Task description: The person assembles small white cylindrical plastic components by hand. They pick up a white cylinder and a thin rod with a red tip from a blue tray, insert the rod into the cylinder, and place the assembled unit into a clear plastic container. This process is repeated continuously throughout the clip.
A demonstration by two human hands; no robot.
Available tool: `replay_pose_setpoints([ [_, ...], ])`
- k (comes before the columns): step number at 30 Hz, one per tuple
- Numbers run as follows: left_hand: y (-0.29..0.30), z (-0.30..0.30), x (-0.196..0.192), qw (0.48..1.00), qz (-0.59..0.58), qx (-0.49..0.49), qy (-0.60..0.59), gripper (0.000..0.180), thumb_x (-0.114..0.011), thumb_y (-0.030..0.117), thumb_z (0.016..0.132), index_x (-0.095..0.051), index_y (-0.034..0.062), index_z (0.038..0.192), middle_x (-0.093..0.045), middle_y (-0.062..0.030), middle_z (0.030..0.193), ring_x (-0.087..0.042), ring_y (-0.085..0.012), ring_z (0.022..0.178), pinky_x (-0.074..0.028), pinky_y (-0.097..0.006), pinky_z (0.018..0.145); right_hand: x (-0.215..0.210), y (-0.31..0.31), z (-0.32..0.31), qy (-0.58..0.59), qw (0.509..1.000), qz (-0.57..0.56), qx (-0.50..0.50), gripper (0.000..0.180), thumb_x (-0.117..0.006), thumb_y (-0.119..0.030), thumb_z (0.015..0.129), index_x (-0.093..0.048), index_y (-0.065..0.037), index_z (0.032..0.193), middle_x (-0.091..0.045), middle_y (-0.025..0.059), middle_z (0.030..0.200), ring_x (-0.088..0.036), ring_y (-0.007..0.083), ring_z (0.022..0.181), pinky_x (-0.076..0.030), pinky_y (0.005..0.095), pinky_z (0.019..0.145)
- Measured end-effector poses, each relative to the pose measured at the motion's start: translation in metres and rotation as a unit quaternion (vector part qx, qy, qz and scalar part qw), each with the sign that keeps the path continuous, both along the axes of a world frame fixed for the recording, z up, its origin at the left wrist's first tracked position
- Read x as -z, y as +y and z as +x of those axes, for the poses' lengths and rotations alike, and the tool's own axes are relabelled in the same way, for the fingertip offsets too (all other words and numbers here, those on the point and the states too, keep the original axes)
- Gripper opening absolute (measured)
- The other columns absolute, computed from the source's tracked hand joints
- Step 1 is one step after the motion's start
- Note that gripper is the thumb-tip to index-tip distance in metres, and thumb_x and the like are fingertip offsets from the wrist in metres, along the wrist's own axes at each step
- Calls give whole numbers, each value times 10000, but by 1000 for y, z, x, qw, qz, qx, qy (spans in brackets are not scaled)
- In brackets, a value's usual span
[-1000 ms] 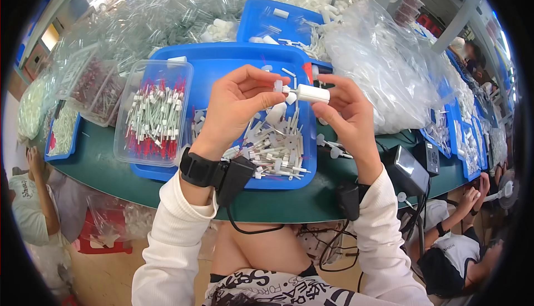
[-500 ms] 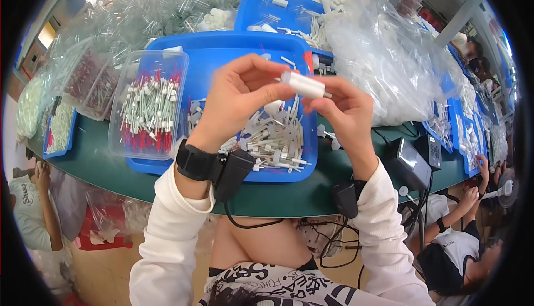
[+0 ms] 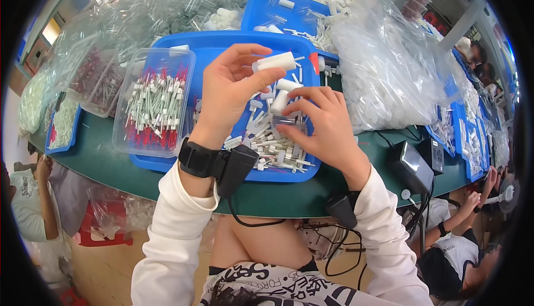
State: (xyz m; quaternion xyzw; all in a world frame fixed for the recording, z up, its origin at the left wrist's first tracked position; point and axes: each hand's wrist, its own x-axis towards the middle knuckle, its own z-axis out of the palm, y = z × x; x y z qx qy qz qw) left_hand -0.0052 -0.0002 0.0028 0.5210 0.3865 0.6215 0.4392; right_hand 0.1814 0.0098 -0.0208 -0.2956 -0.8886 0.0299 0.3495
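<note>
Gripping a white plastic tube (image 3: 276,61) between thumb and fingertips, left hand (image 3: 231,92) holds it raised above the blue tray (image 3: 222,47); right hand (image 3: 320,125), fingers loosely spread, rests on the heap of small white parts (image 3: 272,147) in that tray. Clear box of red-tipped pieces (image 3: 153,103) sits just left.

The left hand (image 3: 233,92) pinches a white tube (image 3: 276,61) above the blue tray (image 3: 222,47); the right hand (image 3: 320,125) reaches into it.

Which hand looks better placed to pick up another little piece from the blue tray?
The right hand, probably: it rests on the loose white plastic parts in the blue tray, while the left hand is raised, holding a white plastic tube.
</note>
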Motion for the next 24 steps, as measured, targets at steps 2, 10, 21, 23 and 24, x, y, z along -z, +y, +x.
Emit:
replay_pose_setpoints([
  [2, 4, 2, 5, 999, 48, -17, 17, 227, -726, 56, 722, -626, -7, 915, -662, -104, 863, -616, -119, 749, -485, -221, 648, -6, 0, 1, 56, 997, -50, -1, 207, -720, -201, 688, -606, -96, 826, -602, 56, 929, -548, 235, 887, -392, 347, 788],
  [10, 0, 5, 2, 998, 35, 45, 37, 185, -694, 8, 752, -619, -5, 920, -652, -92, 907, -599, -109, 822, -470, -230, 730, -33, 10, 30, 389, 834, -371, -124, 286, -602, -29, 819, -564, 26, 1097, -591, 84, 941, -589, 128, 840, -501, 266, 710],
  [21, -3, 8, 4, 998, 31, 47, 23, 182, -692, -17, 743, -623, -3, 910, -648, -84, 886, -604, -115, 815, -489, -232, 720, -19, 6, 17, 368, 874, -294, -118, 293, -636, 52, 772, -616, 6, 1061, -578, 66, 964, -588, 115, 849, -504, 235, 734],
  [23, -3, 8, 3, 998, 20, 50, 24, 178, -692, -15, 744, -623, -4, 908, -648, -86, 886, -605, -116, 814, -488, -233, 721, -15, 6, 17, 358, 885, -275, -109, 299, -638, 54, 770, -614, 9, 1065, -584, 72, 973, -594, 122, 862, -505, 237, 736],
  [24, -4, 6, 2, 998, 15, 54, 27, 176, -691, -13, 745, -622, -5, 906, -647, -87, 886, -605, -117, 813, -487, -233, 722, -15, 7, 16, 353, 891, -266, -105, 302, -639, 55, 769, -613, 11, 1067, -587, 74, 977, -596, 126, 868, -505, 237, 737],
])
